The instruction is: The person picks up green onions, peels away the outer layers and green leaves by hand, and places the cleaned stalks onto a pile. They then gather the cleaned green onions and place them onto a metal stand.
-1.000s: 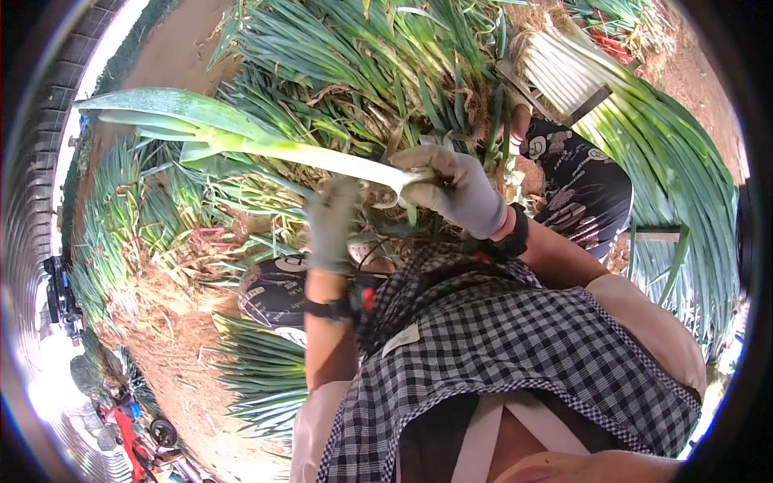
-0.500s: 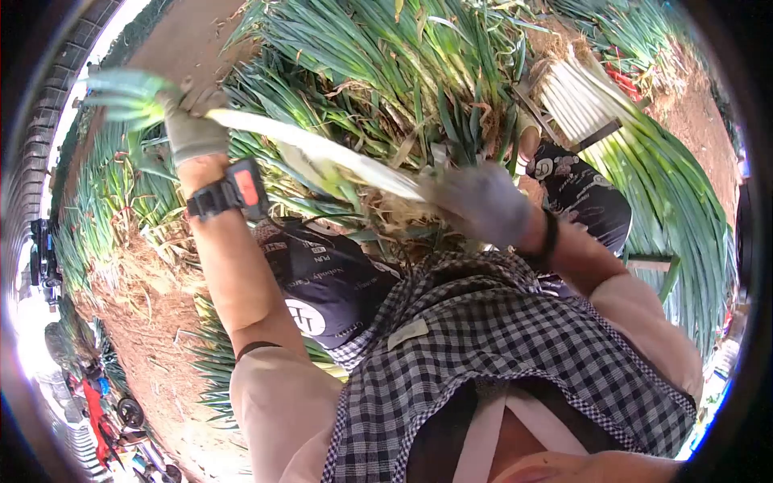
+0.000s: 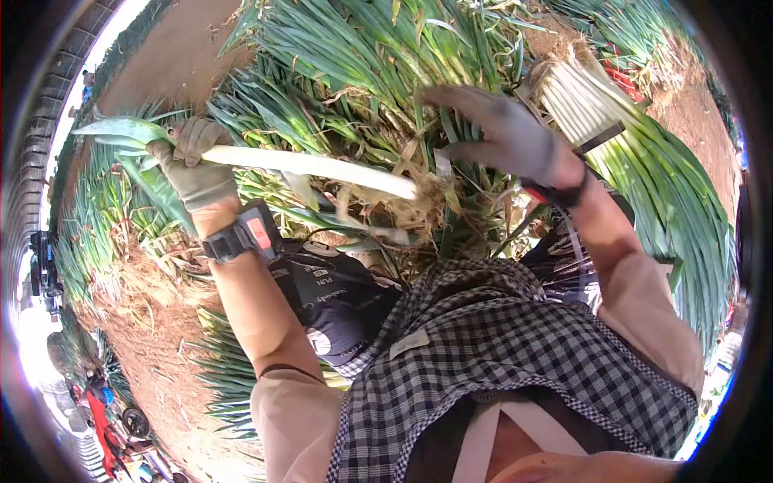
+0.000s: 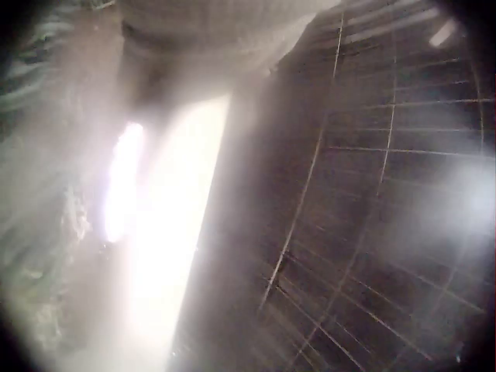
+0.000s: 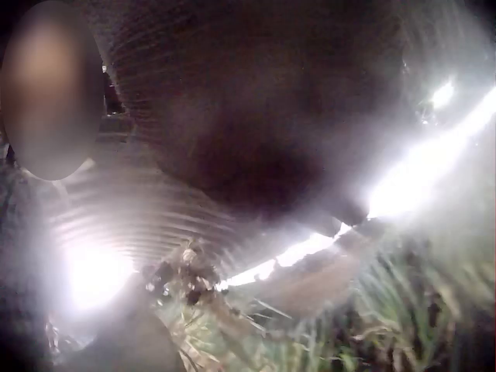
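A long green onion (image 3: 314, 167) with a bare white stalk lies across the middle of the head view, its green leaves at far left. My gloved left hand (image 3: 193, 161) grips it just below the leaves, fingers curled round it. In the left wrist view the white stalk (image 4: 174, 248) runs down from the glove (image 4: 209, 46), washed out by glare. My gloved right hand (image 3: 515, 141) is apart from the stalk's end, fingers extended over the heap. Between my legs, dry roots and peelings (image 3: 419, 211) lie under the stalk's tip.
A big heap of unpeeled green onions (image 3: 346, 56) stands ahead of me. On the right, a row of peeled ones (image 3: 576, 97) lies in a rack with metal bars (image 3: 600, 137). More onions (image 3: 229, 370) lie by my left leg on bare soil (image 3: 153, 346).
My left hand moved out left and took hold of the onion near its leaves. My right hand let go of the root end and moved up and right.
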`<state>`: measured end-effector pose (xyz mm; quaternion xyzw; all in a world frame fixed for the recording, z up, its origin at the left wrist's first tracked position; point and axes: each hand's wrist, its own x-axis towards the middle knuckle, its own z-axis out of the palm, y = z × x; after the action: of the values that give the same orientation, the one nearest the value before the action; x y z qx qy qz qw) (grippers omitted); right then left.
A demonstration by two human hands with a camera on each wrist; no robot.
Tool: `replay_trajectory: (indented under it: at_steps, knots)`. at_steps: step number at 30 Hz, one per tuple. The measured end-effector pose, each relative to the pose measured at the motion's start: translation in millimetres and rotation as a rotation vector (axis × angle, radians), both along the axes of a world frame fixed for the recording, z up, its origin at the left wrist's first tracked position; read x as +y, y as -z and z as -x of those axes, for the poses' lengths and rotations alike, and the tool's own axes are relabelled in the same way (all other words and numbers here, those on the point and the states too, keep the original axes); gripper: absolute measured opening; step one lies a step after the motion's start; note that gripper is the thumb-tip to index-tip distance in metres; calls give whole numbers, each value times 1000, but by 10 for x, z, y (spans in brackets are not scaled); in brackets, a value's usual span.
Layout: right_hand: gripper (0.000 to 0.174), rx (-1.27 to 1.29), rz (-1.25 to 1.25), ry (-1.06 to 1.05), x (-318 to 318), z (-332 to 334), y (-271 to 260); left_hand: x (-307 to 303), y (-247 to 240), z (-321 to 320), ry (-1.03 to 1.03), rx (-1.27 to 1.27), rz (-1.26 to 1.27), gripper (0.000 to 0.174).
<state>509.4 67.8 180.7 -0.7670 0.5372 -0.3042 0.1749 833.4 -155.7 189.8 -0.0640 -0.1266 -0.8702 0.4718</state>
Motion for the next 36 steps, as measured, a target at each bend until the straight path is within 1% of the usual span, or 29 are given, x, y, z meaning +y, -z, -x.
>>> replay_trajectory:
  at_steps: [1, 2, 3, 4, 6, 7, 9, 10, 12, 13, 14, 15, 17, 18, 19, 20, 21, 22, 23, 24, 25, 27, 28, 29, 31, 33, 34, 35, 36]
  knots:
    - [77, -27, 78, -97, -234, -207, 18, 61, -52, 74, 22, 3, 10, 25]
    - [87, -108, 145, -203, -408, -438, 97, 106, -70, 136, 26, 5, 12, 25]
    - [97, -188, 211, -309, -554, -652, 165, 137, -81, 191, 59, 59, 22, 26]
    - [97, -382, 32, -398, -606, -899, 158, 150, -92, 223, 92, 112, 31, 27]
    - [94, -1093, -292, -656, -553, -1284, 559, 159, -120, 246, 115, 109, 11, 28]
    - [79, -1230, -328, -623, -526, -1389, 725, 167, -118, 262, 136, 102, -9, 29]
    - [51, -1288, -307, -409, -369, -1450, 1023, 104, -48, 159, 92, 26, -18, 27]
    - [39, -1242, -306, -330, -251, -1341, 1104, 57, 1, 75, 66, 0, -12, 26]
    - [23, -1045, -306, -286, -37, -1101, 1149, -93, 119, -156, 39, -42, 38, 26]
    - [20, -1003, -616, -249, 211, -901, 975, -163, 189, -299, 34, -62, 76, 27]
    - [19, -858, -491, -209, 401, -742, 1210, -191, 218, -426, 27, -74, 91, 24]
    - [19, -713, -371, -172, 575, -611, 1438, -212, 261, -556, 5, -100, 44, 21]
    - [17, -446, -653, -46, 849, -357, 732, -261, 409, -851, -132, -200, -56, 17]
    - [17, -447, -660, -39, 963, -260, 677, -259, 478, -967, -186, -200, -102, 20]
    - [19, -372, -642, -29, 1066, -170, 642, -270, 545, -1097, -237, -198, -144, 22]
    - [22, -297, -622, -17, 1140, -106, 629, -368, 655, -1367, -352, -290, -100, 34]
    - [22, -298, -619, -6, 1170, -46, 670, -276, 675, -1429, -435, -263, -200, 35]
    - [25, -171, -560, 46, 1165, 15, 750, -300, 784, -1588, -495, -281, -127, 32]
    - [30, -41, -501, 95, 1147, 40, 801, -257, 756, -1537, -559, -298, -54, 32]
    - [35, 195, -676, 28, 1083, -11, 854, -148, 759, -1517, -484, -285, -35, 39]
    - [35, 194, -674, 29, 1023, -36, 969, 49, 629, -1270, -359, -135, -140, 43]
    - [40, 439, -441, -145, 851, -52, 1221, 309, 568, -919, -253, -159, -47, 24]
    - [50, 77, -694, -148, 590, -34, 1142, 347, 605, -810, -271, -175, -9, 23]
    - [47, -118, -763, -44, 375, -11, 1070, 358, 677, -762, -235, -189, 85, 22]
    - [32, 2, -744, 91, -82, 32, 1049, 459, 659, -593, -333, -412, 119, 22]
    - [31, 150, -707, 184, -511, 175, 1522, 501, 677, -435, -319, -467, 172, 24]
    - [30, 222, -692, 230, -725, 245, 1754, 521, 711, -397, -408, -589, 140, 27]
    - [30, 221, -691, 228, -851, 288, 1972, 530, 729, -368, -405, -637, 130, 30]
    - [35, 71, -615, 359, -986, 325, 2255, 544, 741, -300, -403, -656, 118, 30]
